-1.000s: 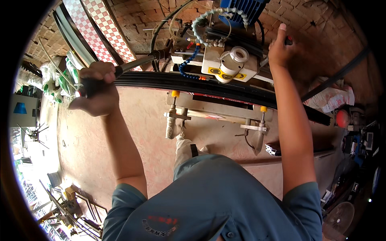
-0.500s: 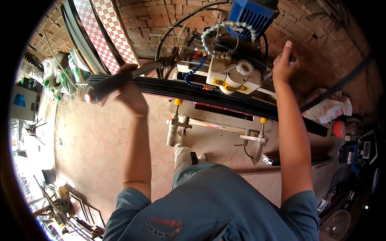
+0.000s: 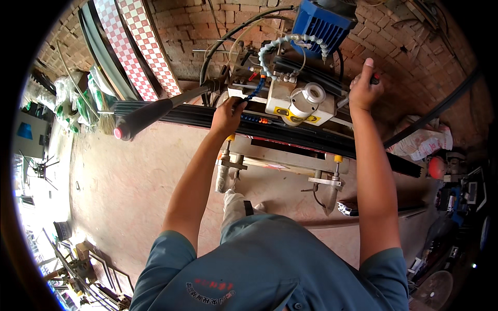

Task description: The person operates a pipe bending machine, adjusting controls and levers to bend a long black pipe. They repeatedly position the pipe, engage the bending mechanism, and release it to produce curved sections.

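black profiles [image 3: 311, 136] on metal bed [image 3: 282, 155]

The motor [image 3: 322, 30] sits behind the bars [image 3: 327, 139], right of panels [image 3: 148, 46].

Cannot see all of the blue motor [image 3: 324, 27] cropped at top, the blue hose [image 3: 257, 90] behind the left hand [image 3: 226, 118], or the grip [image 3: 375, 79] inside the right hand [image 3: 364, 94], upper right.

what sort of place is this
Probably a workshop, perhaps one working with long profiles: a white machine head stands below a blue motor, long black profiles lie in front of it, and a bare brick wall rises behind.
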Motion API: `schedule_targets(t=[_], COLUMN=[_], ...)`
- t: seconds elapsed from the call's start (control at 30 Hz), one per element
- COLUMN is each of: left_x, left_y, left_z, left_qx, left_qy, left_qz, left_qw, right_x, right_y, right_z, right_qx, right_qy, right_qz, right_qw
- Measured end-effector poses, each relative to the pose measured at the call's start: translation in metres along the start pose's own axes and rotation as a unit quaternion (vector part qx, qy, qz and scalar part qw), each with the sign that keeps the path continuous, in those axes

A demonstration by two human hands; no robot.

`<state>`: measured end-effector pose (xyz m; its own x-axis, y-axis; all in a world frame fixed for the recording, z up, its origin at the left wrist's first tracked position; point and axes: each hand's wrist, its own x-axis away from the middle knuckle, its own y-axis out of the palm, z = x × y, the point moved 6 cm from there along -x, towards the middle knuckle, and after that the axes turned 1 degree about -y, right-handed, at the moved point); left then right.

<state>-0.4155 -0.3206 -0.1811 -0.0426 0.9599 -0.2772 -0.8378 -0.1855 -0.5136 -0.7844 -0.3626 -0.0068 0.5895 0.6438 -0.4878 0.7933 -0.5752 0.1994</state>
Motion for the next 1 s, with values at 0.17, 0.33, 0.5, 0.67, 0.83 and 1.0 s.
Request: schedule_targets(t=[0.17, 0.33, 0.5, 0.67, 0.83, 1.0], left_x=[-0.011, -0.012, -0.01, -0.004, 0.001, 0.01], left_y=[-0.009, -0.012, -0.012, -0.005, 0.0, 0.012], left_z=[0.015, 0.018, 0.018, 0.01, 0.004, -0.022], left_qx=[0.025, 0.027, 0.01, -0.011, 0.011, 0.031], left_qy=[0.004, 0.007, 0.024, 0.065, 0.022, -0.061], left_qz=[-0.008, -0.003, -0.011, 0.022, 0.021, -0.05], left_qw=[1.0, 1.0, 1.0, 0.998, 0.999, 0.996], right_x=[-0.005, -0.01, -0.008, -0.008, -0.008, -0.009], right_y=[-0.006, -0.009, -0.005, -0.006, -0.006, -0.005], right_z=[0.009, 0.018, 0.014, 0.012, 0.011, 0.011], right_qx=[0.051, 0.084, 0.082, 0.091, 0.094, 0.083], right_qy=[-0.005, -0.033, -0.058, -0.051, -0.066, -0.096], right_qz=[-0.01, -0.003, -0.008, -0.018, -0.011, -0.009], right_qw=[0.999, 0.996, 0.995, 0.994, 0.993, 0.992])
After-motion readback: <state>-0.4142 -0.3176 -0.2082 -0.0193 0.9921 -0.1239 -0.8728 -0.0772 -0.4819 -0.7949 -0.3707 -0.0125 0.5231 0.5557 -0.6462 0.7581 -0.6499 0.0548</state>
